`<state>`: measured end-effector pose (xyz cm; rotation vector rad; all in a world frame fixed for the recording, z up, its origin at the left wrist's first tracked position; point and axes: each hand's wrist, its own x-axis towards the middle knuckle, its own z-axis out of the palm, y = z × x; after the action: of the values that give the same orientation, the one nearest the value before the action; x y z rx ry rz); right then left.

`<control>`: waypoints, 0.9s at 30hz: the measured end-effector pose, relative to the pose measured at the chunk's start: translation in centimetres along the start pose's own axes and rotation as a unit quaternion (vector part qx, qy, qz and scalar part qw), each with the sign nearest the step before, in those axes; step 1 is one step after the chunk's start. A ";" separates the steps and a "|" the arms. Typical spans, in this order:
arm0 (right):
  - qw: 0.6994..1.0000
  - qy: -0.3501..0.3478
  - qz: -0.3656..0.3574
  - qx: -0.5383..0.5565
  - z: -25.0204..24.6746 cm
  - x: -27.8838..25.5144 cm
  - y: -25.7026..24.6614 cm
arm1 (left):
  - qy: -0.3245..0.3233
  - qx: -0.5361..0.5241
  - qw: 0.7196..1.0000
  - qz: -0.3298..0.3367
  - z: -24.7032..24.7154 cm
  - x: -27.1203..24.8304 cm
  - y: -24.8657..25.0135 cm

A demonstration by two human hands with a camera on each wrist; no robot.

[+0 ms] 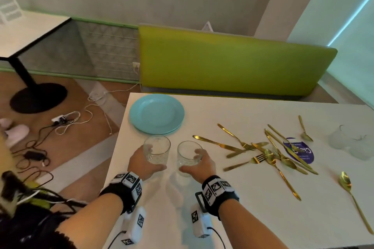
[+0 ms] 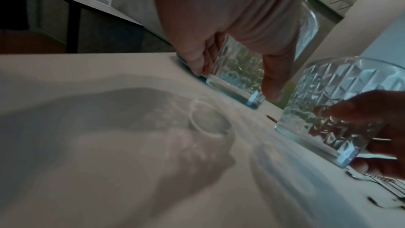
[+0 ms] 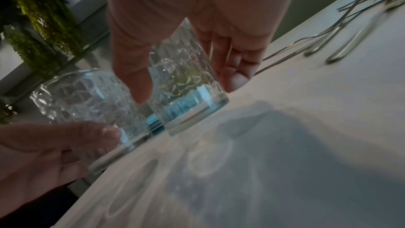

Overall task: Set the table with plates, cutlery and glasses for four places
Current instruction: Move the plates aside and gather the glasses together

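A person's left hand [image 1: 141,164] and right hand [image 1: 199,164] each wrap thumb and fingers around a clear cut-pattern glass, the left glass [image 1: 156,151] and right glass [image 1: 188,156] side by side, held upright just above the white table [image 1: 253,218]. Just beyond the left hand's fingertips sits a stack of smooth round turquoise plates [image 1: 156,114]. To the right of the right hand, gold cutlery [image 1: 269,151] lies scattered and overlapping; farther right stand two more glasses [image 1: 348,143], blurred.
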<state>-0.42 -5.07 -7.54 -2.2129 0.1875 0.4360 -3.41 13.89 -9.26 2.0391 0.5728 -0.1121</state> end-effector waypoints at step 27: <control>1.000 0.020 0.018 -0.003 6.8 3.7 -4.9 | 0.022 0.035 0.998 -0.050 -2.6 5.9 -3.1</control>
<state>2.75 3.41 -9.29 -2.2282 0.2468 0.4135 -0.01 19.43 -12.22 2.0843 0.7079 -0.1498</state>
